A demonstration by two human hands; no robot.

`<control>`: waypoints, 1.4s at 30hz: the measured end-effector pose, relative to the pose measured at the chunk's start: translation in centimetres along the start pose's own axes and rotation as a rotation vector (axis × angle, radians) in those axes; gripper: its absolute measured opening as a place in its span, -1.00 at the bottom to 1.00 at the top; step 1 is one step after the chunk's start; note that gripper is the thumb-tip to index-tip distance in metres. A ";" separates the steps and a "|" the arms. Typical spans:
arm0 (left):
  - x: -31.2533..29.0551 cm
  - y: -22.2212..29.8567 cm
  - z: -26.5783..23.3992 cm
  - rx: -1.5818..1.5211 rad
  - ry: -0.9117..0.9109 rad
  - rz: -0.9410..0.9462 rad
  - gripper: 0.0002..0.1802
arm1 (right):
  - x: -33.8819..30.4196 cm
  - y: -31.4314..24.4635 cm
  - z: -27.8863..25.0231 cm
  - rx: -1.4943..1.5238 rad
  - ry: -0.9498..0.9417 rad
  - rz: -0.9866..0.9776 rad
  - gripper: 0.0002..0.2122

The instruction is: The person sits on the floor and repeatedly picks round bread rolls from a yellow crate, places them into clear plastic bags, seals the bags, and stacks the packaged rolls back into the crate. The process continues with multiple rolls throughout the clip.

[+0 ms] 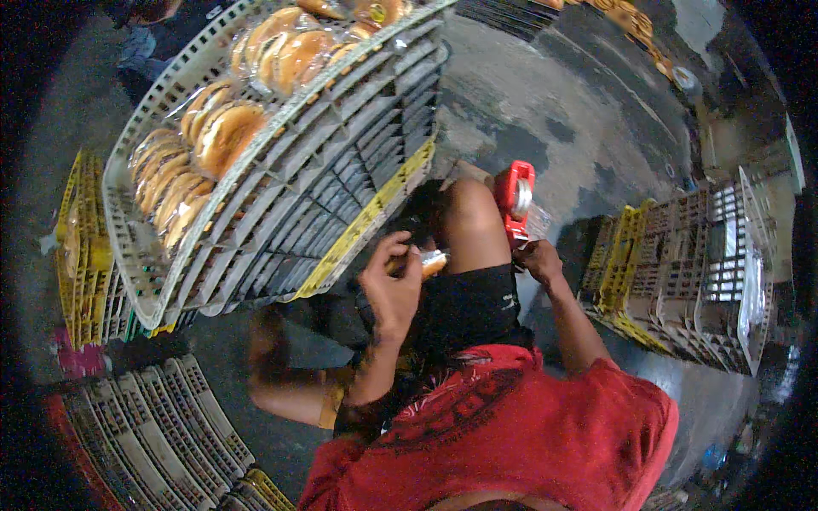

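Note:
Over my lap, my left hand [394, 288] is closed, with finger and thumb pinched together at a small bun in clear plastic [434, 264]. The fingers hide part of the bun. Beside my bare knee, my right hand [540, 259] is closed around the lower end of a red tape dispenser [517, 204]. The dispenser stands upright and carries a pale roll of tape. A scrap of clear plastic [538, 223] shows at its right side.
A tall stack of plastic crates [341, 153] stands close on the left; bagged round buns [228, 134] fill the top one. More crates [665, 264] stand at the right, and others [145, 426] lie at lower left. Further buns [629, 19] are at the far right.

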State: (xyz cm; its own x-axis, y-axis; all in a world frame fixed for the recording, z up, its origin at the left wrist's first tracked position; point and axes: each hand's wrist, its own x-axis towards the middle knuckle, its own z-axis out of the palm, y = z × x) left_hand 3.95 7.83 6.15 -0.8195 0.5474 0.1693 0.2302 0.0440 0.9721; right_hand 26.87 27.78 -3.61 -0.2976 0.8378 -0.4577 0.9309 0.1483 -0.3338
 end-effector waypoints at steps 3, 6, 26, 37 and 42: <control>-0.3 0.8 0.2 0.034 -0.033 -0.063 -0.79 | -3.5 -6.5 -1.7 0.679 0.038 -0.570 -0.76; -0.6 1.6 0.3 0.129 -0.036 0.058 -0.78 | -7.5 -13.5 -3.9 0.837 -0.217 -0.756 -0.80; 0.5 4.6 -7.3 -0.227 0.036 -0.250 -0.22 | -13.1 -23.6 -7.4 0.432 0.302 -1.099 -0.62; 16.4 22.8 -23.8 0.044 0.396 0.601 -0.72 | -7.7 -52.3 -17.8 0.408 0.077 -1.922 -0.38; 26.2 23.3 -26.8 0.512 0.367 0.654 -0.79 | -1.4 -62.4 -10.7 -0.637 -0.098 -1.671 -0.43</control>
State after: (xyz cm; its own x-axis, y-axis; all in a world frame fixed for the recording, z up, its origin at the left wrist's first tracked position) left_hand -26.15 0.82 37.59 -0.5390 0.2970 0.7882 0.8415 0.2317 0.4881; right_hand -28.58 22.95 26.68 -0.9034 -0.4255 -0.0522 -0.4172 0.9007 -0.1213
